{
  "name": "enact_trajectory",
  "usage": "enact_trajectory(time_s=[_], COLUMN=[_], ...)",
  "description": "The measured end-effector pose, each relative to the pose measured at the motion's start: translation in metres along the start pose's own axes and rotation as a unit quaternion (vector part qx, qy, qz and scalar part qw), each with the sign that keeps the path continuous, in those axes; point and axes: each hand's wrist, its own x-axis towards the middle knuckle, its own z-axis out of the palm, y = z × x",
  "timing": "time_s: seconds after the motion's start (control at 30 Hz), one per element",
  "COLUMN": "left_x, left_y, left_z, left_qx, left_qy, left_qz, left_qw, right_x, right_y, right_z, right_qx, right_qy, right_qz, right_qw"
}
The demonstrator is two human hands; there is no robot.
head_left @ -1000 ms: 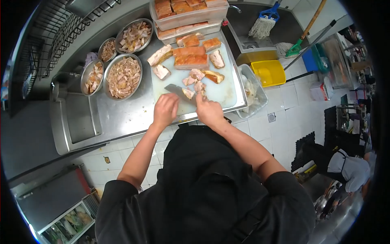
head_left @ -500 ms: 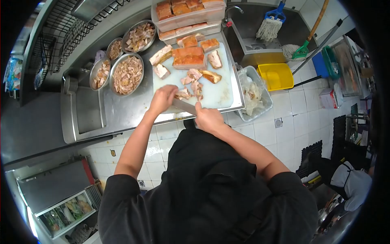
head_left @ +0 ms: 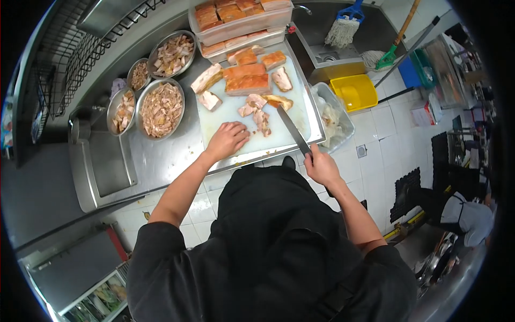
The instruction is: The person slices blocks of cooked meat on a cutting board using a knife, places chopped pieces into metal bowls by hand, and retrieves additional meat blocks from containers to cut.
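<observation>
My left hand (head_left: 229, 140) rests palm down at the front left of the white cutting board (head_left: 287, 134), fingers stretched to the right; whatever lies under the palm is hidden. My right hand (head_left: 323, 167) grips a knife (head_left: 294, 130) beyond the board's front right corner. The blade slants up and left over the board, its tip by a yellowish strip of meat (head_left: 279, 101). Cut chunks of roast pork (head_left: 261, 121) lie between hand and blade. Behind them sit a large slab of crispy-skinned pork belly (head_left: 247, 83) and pale pork blocks (head_left: 210, 101).
Metal bowls of chopped meat (head_left: 161, 110) stand left of the board. Plastic tubs of pork slabs (head_left: 241, 27) are stacked behind. To the right are a lined bin (head_left: 333, 121), a yellow bucket (head_left: 354, 92) and mops (head_left: 343, 32). Another person (head_left: 465, 214) is at far right.
The knife and my right hand have swung right, away from my left hand. My left hand has lowered onto the board, and the meat piece beside it no longer shows. The view has shifted slightly.
</observation>
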Motion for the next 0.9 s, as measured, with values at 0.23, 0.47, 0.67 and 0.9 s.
enact_trajectory(time_s=[0.23, 0.47, 0.67, 0.9], left_x=[-0.003, 0.034, 0.010, 0.014], left_y=[-0.006, 0.009, 0.012, 0.016], left_z=[-0.011, 0.012, 0.012, -0.005], left_qx=[-0.007, -0.057, -0.088, -0.154], left_qy=[0.079, 0.074, 0.091, 0.077], left_qz=[-0.002, 0.034, -0.004, -0.073], left_qw=[0.997, 0.995, 0.992, 0.982], right_x=[0.014, 0.023, 0.024, 0.027], right_y=[-0.032, -0.052, -0.048, -0.066], right_z=[0.025, 0.036, 0.028, 0.009], right_qx=[-0.075, -0.111, -0.120, -0.171], right_qy=[-0.006, -0.054, -0.088, -0.103], right_qz=[0.004, -0.026, -0.029, -0.041], right_qw=[0.997, 0.992, 0.988, 0.979])
